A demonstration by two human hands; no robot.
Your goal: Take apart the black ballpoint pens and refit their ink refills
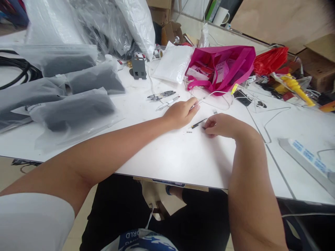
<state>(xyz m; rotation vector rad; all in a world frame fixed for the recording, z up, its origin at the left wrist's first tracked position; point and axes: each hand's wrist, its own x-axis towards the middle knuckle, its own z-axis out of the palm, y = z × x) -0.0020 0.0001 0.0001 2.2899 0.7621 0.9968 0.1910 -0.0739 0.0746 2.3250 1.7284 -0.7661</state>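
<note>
My left hand (pixel 181 113) is closed on a thin pale rod (pixel 201 101), which looks like a pen part and points up to the right. Just to its right, my right hand (pixel 222 126) rests low over the white table with fingertips pinched together; what they hold is too small to make out. Beside those fingertips lies a slim black pen refill (pixel 199 123) with a yellowish band. A tiny grey piece (pixel 189 132) sits nearer me. Beyond my left hand lie a white pen (pixel 168 103) and dark and clear pens (pixel 161 95).
Filled plastic bags (pixel 75 109) cover the table's left side. At the back are a grey phone stand (pixel 139 67), a white packet (pixel 174 62) and a magenta bag (pixel 235 69) with boxes inside. Cables and a power strip (pixel 306 157) lie on the right.
</note>
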